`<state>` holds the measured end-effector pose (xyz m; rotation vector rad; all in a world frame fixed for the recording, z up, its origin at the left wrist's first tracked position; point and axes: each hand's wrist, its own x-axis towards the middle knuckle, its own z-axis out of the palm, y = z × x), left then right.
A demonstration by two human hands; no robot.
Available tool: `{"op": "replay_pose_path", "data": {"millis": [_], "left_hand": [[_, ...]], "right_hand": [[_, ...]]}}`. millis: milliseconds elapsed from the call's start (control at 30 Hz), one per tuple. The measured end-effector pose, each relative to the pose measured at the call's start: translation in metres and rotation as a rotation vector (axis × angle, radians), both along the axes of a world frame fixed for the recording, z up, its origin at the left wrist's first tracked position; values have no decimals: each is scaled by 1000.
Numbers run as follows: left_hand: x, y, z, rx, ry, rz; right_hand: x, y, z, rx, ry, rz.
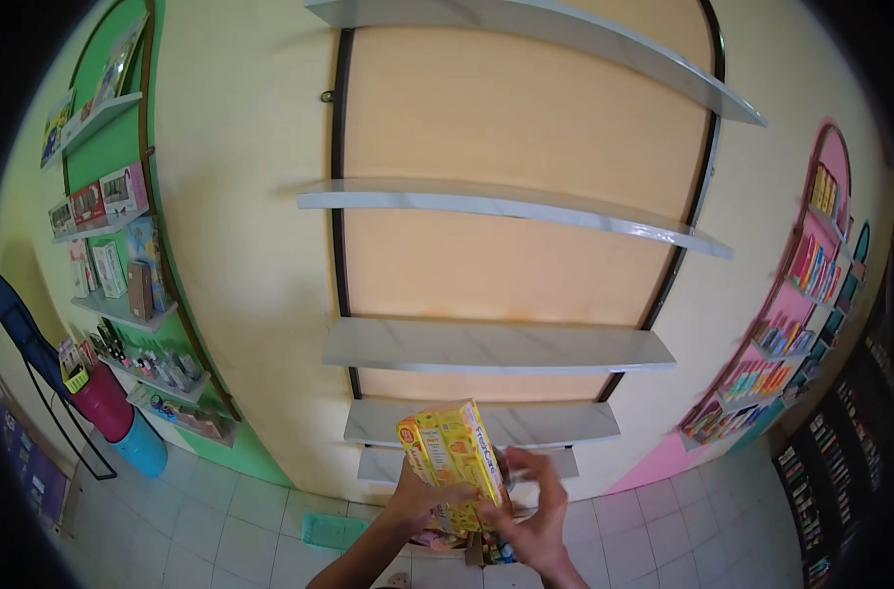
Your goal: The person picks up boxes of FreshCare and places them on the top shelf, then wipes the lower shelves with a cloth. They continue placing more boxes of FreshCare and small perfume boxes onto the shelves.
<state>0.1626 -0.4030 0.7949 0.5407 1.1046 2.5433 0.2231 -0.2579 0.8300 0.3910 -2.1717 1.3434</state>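
Note:
A yellow FreshCare box (452,456) with printed fruit-like pictures is held up tilted in front of the lower shelves. My left hand (422,499) is closed on its left side, thumb across the front face. Close at the box's right edge is my right hand (537,515), slightly blurred, its thumb and fingers apart and the thumb by the lower corner. Beneath the box, partly hidden by it and my hands, an open container of mixed colourful packages (437,540) stands on the floor.
Bare marble-patterned shelves (506,344) run up the orange wall panel ahead. A green tray (334,531) lies on the tiled floor. Stocked shelves stand on the green panel (197,294) at left and pink panel (653,456) at right. A blue bucket (141,447) sits at left.

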Motion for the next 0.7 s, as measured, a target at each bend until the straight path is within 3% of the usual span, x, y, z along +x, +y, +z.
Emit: {"op": "replay_pose_path", "data": {"millis": [167, 300, 433, 500, 567, 633, 700], "left_hand": [[-24, -21, 2, 94, 2, 52], [-45, -37, -7, 197, -57, -69], [-48, -39, 3, 78, 128, 205], [-48, -44, 7, -118, 101, 293], [-52, -41, 4, -64, 122, 387], [-54, -39, 13, -13, 135, 460], [-48, -38, 29, 117, 113, 507]], "right_hand": [[-29, -34, 15, -10, -122, 37], [-44, -30, 18, -148, -247, 277], [-62, -23, 22, -213, -541, 491], [-75, -25, 12, -144, -454, 494], [-82, -24, 24, 25, -298, 592], [-86, -26, 33, -221, -278, 562], [-93, -24, 56, -280, -233, 488]]}}
